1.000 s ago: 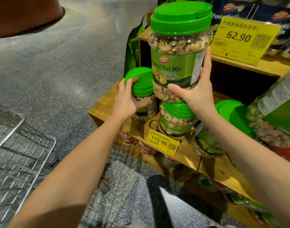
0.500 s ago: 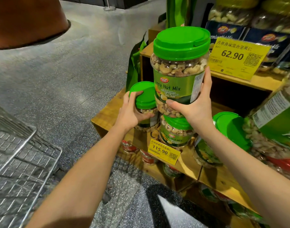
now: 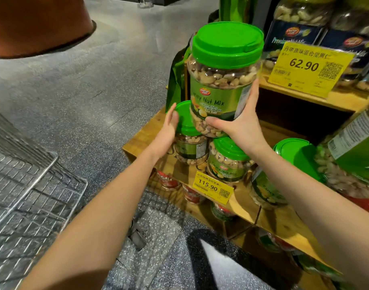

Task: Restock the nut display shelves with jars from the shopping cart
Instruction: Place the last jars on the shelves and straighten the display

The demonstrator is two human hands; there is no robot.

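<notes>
The wooden shelf [image 3: 140, 142] bears 3 green-lidded nut jars [image 3: 229, 164] and a yellow price tag [image 3: 212, 187]

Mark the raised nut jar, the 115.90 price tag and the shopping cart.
raised nut jar [image 3: 218, 102], head view, on its green label.
115.90 price tag [image 3: 212, 187], head view, on its yellow face.
shopping cart [image 3: 22, 206], head view, on its wire mesh.

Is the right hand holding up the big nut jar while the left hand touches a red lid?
No. The head view shows the lid the left hand touches is green, not red; the right hand does hold up the big jar.
</notes>
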